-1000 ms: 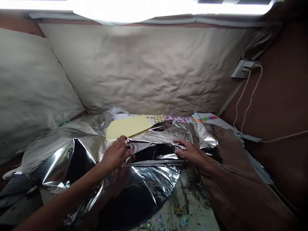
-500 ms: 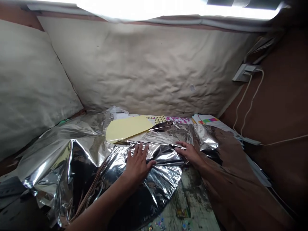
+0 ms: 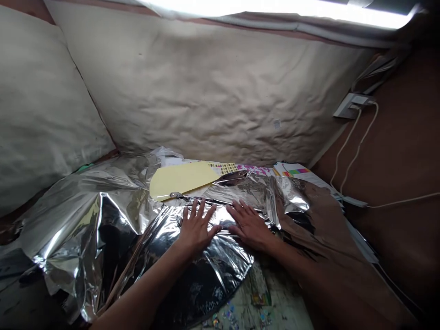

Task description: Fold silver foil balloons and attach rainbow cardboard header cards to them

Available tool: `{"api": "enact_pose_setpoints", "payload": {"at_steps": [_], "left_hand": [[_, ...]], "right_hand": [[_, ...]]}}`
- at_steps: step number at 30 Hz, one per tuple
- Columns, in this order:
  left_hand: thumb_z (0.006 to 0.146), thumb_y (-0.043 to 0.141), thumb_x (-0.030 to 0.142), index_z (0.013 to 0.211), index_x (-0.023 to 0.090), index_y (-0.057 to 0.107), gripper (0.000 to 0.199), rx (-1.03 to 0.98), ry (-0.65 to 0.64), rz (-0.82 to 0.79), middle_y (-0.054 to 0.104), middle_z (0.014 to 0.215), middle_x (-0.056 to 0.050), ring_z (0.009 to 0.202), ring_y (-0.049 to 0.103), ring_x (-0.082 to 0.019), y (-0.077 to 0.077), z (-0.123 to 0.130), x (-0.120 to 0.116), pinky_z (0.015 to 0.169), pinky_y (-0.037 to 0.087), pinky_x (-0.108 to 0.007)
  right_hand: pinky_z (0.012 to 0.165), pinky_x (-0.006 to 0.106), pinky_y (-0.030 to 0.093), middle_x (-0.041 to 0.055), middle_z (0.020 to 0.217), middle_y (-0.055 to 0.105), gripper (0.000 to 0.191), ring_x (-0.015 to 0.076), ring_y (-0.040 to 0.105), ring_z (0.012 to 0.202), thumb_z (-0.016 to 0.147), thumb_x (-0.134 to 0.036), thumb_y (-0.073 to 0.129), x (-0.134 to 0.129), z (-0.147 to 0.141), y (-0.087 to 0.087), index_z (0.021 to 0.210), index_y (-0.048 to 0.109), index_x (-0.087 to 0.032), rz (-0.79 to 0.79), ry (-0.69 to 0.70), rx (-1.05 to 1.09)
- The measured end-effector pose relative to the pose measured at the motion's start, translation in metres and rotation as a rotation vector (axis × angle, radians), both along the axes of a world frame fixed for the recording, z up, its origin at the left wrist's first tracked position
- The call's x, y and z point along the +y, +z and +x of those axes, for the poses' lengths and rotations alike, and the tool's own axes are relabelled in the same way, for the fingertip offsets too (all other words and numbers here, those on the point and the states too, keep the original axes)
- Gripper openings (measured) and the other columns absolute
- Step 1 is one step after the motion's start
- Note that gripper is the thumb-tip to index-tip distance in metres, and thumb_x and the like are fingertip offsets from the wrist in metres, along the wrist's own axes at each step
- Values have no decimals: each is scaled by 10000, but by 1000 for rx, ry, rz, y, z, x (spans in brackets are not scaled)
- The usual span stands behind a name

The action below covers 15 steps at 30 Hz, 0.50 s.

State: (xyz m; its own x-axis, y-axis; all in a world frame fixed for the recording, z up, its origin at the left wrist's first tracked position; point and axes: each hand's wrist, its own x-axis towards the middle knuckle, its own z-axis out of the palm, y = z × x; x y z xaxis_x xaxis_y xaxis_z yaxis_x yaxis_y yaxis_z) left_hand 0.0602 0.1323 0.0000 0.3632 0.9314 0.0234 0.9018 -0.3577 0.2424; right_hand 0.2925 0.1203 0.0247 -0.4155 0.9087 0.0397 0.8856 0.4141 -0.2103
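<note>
Silver foil covers most of this view, a thin, mirror-bright sheet crumpled into sharp creases and soft ridges, with dark reflections across it. Its long axis runs left to right across the counter, and one curved edge bows toward the person at lower centre.

At far left, a pale, softly creased panel slopes down to the foil, and a wall of crinkled beige paper rises behind it. Near the foil's far edge lies a smooth pale yellow card with a rounded left end, its right end tapering under the foil. Behind that are a small sheet of yellow labels and a strip of pink-printed paper.

Left hand and right hand lie flat on the foil, palms down and fingers spread toward the far edge. They are apart but near each other, and neither grips anything.

Below the curved edge, the counter's surface is mottled and worn, with tiny glittering sequins scattered on it. At right, matte brown paper spreads beneath the foil's end, and printed papers with coloured bars sit beyond. Higher on the brown wall, a white socket feeds a thin white cable.
</note>
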Motion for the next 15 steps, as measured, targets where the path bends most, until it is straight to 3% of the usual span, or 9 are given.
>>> {"api": "enact_pose_setpoints", "payload": {"at_steps": [4,6,8,10,12,15], "left_hand": [[917,405,676,1535,372,292,697,20,-84,-26,151,1642,-103,1499,69,-397,6,-6,4,1150,111,-649],[939,442,597,1507,387,354,612,34,-160,19,165,1642,-86,1501,65,-388,10,-11,2,1156,83,-647],[981,417,484,1460,383,440,490,50,-204,93,206,1636,-67,1507,56,-369,13,-17,-4,1160,40,-646],[1007,361,438,1456,358,452,465,61,-234,75,254,1622,-72,1505,109,-357,15,-22,-10,1164,66,-639],[1007,347,483,1505,338,371,520,53,-289,-11,256,1619,-83,1495,171,-352,14,-27,-16,1165,133,-621],[991,370,545,1539,362,277,586,17,-395,-51,200,1637,-57,1501,149,-342,12,-29,-22,1176,148,-591]], "right_hand": [[1205,537,113,86,1649,91,731,321,39,1515,973,-634,336,-8,-14,-1,1574,209,-238,-211,-61,-58],[1202,532,142,116,1646,95,746,333,51,1512,973,-618,358,-32,-17,9,1572,221,-195,-259,-94,-41],[1184,525,225,136,1633,171,711,345,159,1497,971,-585,404,-66,-18,23,1549,301,-185,-308,-86,2],[1153,488,318,85,1618,262,573,312,298,1457,982,-539,422,-100,-16,36,1487,424,-268,-352,11,74],[1159,459,322,29,1623,258,523,285,287,1465,968,-497,486,-122,-12,38,1466,438,-342,-370,170,128],[1202,540,173,70,1655,94,850,345,102,1507,854,-508,653,-130,-5,21,1563,225,-317,-337,388,136]]}}
